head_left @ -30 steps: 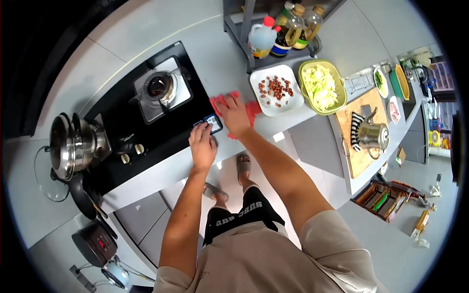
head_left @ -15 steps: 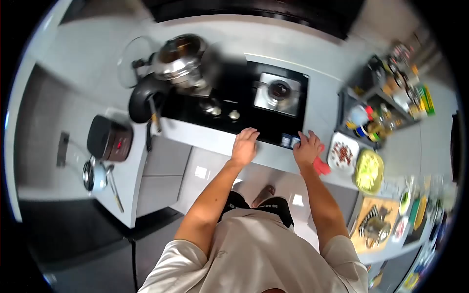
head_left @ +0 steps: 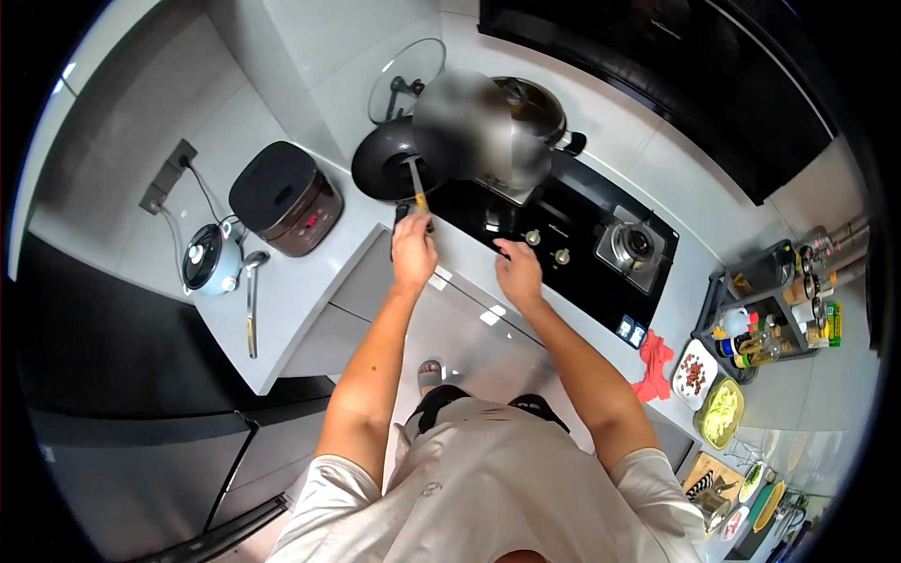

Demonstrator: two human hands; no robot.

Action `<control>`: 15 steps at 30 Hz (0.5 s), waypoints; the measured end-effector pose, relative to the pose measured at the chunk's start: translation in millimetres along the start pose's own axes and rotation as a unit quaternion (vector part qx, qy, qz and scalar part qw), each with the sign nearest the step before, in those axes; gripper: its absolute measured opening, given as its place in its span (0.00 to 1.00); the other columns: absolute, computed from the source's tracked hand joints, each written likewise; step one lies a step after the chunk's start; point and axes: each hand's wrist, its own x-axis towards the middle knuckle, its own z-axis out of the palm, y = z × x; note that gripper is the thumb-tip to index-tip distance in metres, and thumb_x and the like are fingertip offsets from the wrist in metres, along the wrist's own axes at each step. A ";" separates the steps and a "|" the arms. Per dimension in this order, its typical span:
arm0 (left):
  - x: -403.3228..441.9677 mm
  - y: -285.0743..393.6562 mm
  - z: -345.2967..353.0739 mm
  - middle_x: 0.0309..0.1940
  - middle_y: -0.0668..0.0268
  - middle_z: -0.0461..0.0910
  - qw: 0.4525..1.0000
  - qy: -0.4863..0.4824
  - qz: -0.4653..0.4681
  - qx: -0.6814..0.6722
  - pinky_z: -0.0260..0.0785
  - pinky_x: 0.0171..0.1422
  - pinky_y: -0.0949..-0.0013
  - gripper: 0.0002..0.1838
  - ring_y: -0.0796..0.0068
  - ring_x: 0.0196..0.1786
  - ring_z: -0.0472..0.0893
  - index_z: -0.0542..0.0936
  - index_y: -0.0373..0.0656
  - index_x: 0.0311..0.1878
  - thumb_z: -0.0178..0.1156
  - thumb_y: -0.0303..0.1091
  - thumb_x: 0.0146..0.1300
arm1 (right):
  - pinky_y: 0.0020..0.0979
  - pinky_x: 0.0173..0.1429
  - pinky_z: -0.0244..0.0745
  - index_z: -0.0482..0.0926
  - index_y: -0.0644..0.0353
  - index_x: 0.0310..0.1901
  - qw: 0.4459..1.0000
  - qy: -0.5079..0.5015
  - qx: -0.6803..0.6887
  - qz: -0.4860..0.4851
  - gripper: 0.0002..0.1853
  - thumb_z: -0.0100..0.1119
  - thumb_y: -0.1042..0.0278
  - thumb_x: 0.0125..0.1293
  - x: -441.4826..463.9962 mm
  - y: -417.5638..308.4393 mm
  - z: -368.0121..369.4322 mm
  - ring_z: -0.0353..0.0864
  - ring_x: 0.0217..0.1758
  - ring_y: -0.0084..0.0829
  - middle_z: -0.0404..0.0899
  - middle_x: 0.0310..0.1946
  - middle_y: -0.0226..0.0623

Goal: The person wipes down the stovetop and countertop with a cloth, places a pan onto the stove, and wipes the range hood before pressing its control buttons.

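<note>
My left hand point(head_left: 414, 251) is at the counter's front edge, fingers curled at the handles of a black wok point(head_left: 383, 161) and of a spatula point(head_left: 417, 183) resting in it. Which handle the fingers are round is hard to make out. Near the front edge of the black gas stove point(head_left: 587, 281), my right hand point(head_left: 519, 272) hovers left of the knobs point(head_left: 533, 237), holding nothing, its fingers apart. A lidded pot point(head_left: 535, 108) stands on the stove's left side, partly behind a blurred patch. The right burner point(head_left: 633, 246) has nothing on it.
Left of the wok are a rice cooker point(head_left: 286, 199), a small light-blue pot point(head_left: 212, 259) and a ladle point(head_left: 251, 305). Right of the stove lie a red cloth point(head_left: 654, 368), a white dish of red pieces point(head_left: 694, 374), a green basket of chopped vegetable point(head_left: 722, 414) and a bottle rack point(head_left: 765, 328).
The view has swung left. My right hand has left the red cloth and moved to the stove's knob side. My left hand has moved from the stove edge to the wok and spatula handles.
</note>
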 end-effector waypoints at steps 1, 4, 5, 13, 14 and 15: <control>6.7 -19.3 -8.2 0.61 0.55 0.84 1.000 0.007 -0.017 -0.001 0.71 0.75 0.53 0.21 0.49 0.66 0.79 0.84 0.39 0.58 0.57 0.17 0.63 | 0.41 0.52 0.82 0.87 0.52 0.56 0.999 -0.014 0.042 0.010 0.17 0.65 0.74 0.66 7.1 -19.5 18.5 0.86 0.46 0.44 0.85 0.44 0.40; 27.0 -66.9 -30.4 0.62 0.52 0.84 0.997 0.011 -0.075 -0.008 0.70 0.76 0.52 0.21 0.47 0.67 0.80 0.84 0.37 0.59 0.55 0.18 0.65 | 0.40 0.43 0.84 0.87 0.55 0.56 0.989 -0.051 0.128 0.052 0.15 0.64 0.71 0.69 28.9 -76.9 70.8 0.89 0.36 0.42 0.88 0.37 0.44; 32.2 -82.2 -33.2 0.62 0.51 0.84 0.995 0.008 -0.104 -0.009 0.70 0.76 0.51 0.21 0.46 0.67 0.80 0.84 0.37 0.60 0.54 0.18 0.65 | 0.40 0.43 0.84 0.87 0.55 0.56 0.988 -0.063 0.127 0.067 0.15 0.64 0.69 0.69 35.8 -94.0 86.1 0.89 0.36 0.42 0.89 0.37 0.44; 50.0 -178.0 -13.4 0.68 0.43 0.80 0.963 -0.102 -0.240 -0.069 0.69 0.79 0.52 0.28 0.42 0.71 0.78 0.79 0.31 0.69 0.50 0.20 0.66 | 0.45 0.59 0.85 0.84 0.71 0.56 0.955 -0.171 -0.024 0.241 0.30 0.71 0.48 0.67 86.4 -141.4 184.3 0.92 0.50 0.53 0.91 0.41 0.56; 51.1 -183.7 -10.5 0.69 0.43 0.80 0.956 -0.114 -0.257 -0.080 0.68 0.79 0.52 0.28 0.42 0.72 0.78 0.79 0.31 0.70 0.50 0.21 0.66 | 0.45 0.60 0.85 0.84 0.72 0.55 0.950 -0.180 -0.042 0.253 0.30 0.72 0.48 0.66 92.5 -143.9 190.7 0.92 0.50 0.54 0.90 0.42 0.58; 52.7 -187.8 -9.5 0.71 0.41 0.77 0.948 -0.130 -0.275 -0.099 0.68 0.79 0.54 0.30 0.42 0.73 0.77 0.77 0.32 0.73 0.50 0.22 0.67 | 0.42 0.55 0.86 0.85 0.70 0.51 0.952 -0.171 -0.048 0.247 0.29 0.73 0.47 0.65 93.4 -126.2 215.1 0.93 0.43 0.51 0.90 0.41 0.57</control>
